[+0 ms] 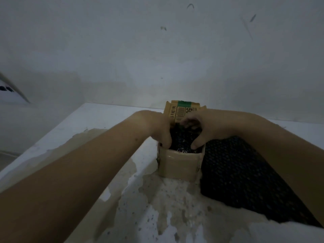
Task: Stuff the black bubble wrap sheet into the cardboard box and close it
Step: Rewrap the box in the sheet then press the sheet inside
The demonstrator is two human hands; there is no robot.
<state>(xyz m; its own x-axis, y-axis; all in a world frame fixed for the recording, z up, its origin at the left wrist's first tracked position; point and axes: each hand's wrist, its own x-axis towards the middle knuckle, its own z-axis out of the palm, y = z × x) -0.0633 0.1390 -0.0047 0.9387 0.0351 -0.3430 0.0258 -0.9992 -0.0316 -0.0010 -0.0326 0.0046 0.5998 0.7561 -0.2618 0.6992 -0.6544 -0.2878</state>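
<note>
A small tan cardboard box (178, 165) stands upright on the worn table, its top open. Its far flap (182, 109), with a barcode and a green stripe, sticks up behind my hands. Part of the black bubble wrap sheet (235, 174) fills the box mouth, and the rest spills over the right side onto the table. My left hand (161, 132) presses the wrap down at the box's left edge, fingers inside the opening. My right hand (201, 130) grips and pushes the wrap from the right, fingers curled into it.
The white table (98, 120) has large peeled, brownish patches (157, 207) in front of the box. A pale wall rises just behind the table's far edge. A white object (10, 95) shows at the far left.
</note>
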